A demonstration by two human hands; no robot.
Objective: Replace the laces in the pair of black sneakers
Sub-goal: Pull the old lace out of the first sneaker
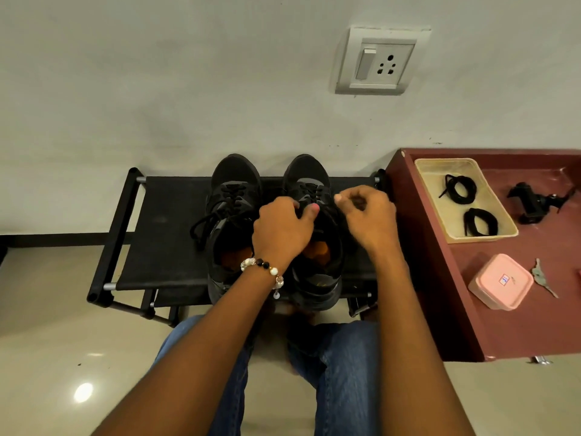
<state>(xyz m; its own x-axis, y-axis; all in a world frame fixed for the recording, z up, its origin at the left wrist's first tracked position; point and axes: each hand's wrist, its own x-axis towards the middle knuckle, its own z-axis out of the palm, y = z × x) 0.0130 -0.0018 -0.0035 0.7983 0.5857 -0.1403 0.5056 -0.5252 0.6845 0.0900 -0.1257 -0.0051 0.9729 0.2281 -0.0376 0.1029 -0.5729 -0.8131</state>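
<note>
Two black sneakers stand side by side on a low black rack (163, 234), toes toward the wall. The left sneaker (234, 190) has its lace loose, with ends trailing off its left side. My left hand (283, 229), with a bead bracelet on the wrist, grips the tongue and lace area of the right sneaker (306, 174). My right hand (367, 217) is curled over that shoe's right side and seems to pinch its black lace; the lace itself is hidden between the fingers. Two coiled black laces (460, 188) (481, 221) lie in a tray.
A dark red table (518, 328) stands at the right with the clear plastic tray (503, 231), a pink lidded box (500, 281), a black clamp-like gadget (534, 202) and a small grey metal piece (542, 276). The wall behind carries a switch socket (377, 61). My jeans-clad knees are below.
</note>
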